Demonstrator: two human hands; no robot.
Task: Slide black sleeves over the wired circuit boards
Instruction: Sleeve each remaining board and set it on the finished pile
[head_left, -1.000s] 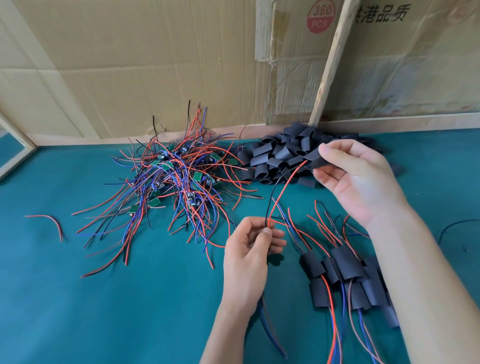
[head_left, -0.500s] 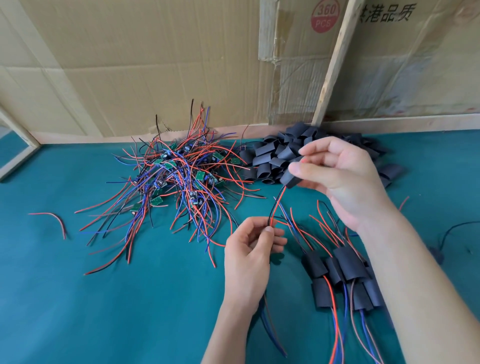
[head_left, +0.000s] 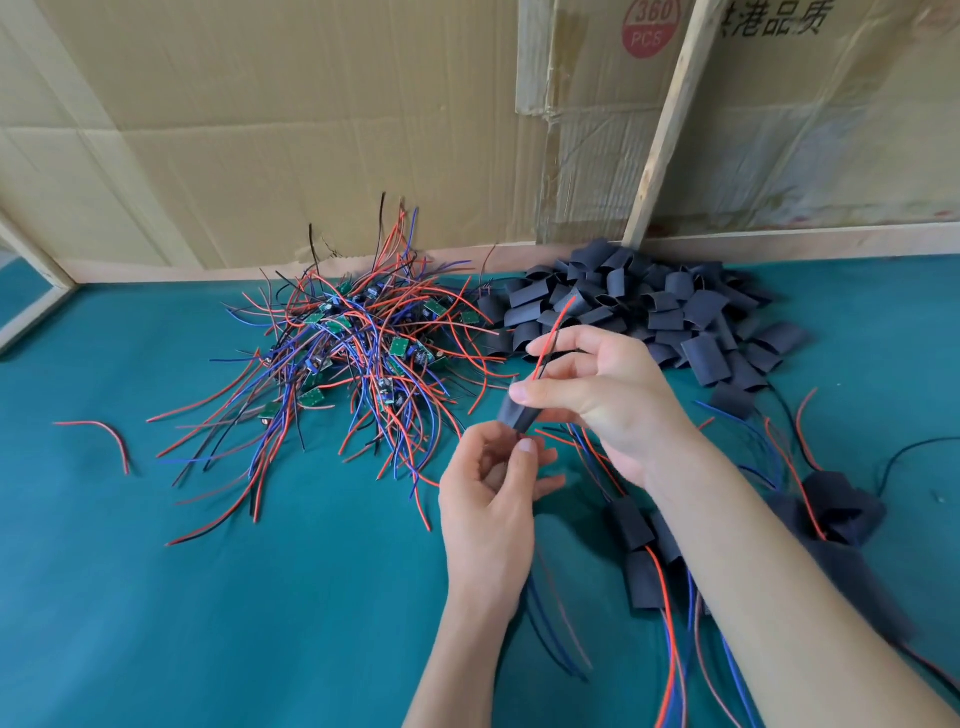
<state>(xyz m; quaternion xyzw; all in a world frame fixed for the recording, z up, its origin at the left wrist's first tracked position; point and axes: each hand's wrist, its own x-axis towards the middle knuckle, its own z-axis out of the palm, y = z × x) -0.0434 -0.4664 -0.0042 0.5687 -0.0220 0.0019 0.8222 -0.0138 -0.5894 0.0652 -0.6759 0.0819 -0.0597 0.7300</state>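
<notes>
A: Any readable markings?
B: Cardboard box (head_left: 779, 130) behind the table's far edge: red disc "360 PCS"; black Chinese characters beside it.
A: Hands?
B: Right hand (head_left: 597, 395) pinches a black sleeve (head_left: 514, 415) threaded on red-black wires (head_left: 553, 332). Left hand (head_left: 493, 483) pinches the wires just below.
A: Stock?
B: Loose sleeve pile (head_left: 649, 306), far edge; bare wired boards (head_left: 353, 353) left of it; sleeved units (head_left: 639, 561) at the near right.

Bright, even daylight; soft shadows, slight motion blur, wide-angle bowing at edges.
</notes>
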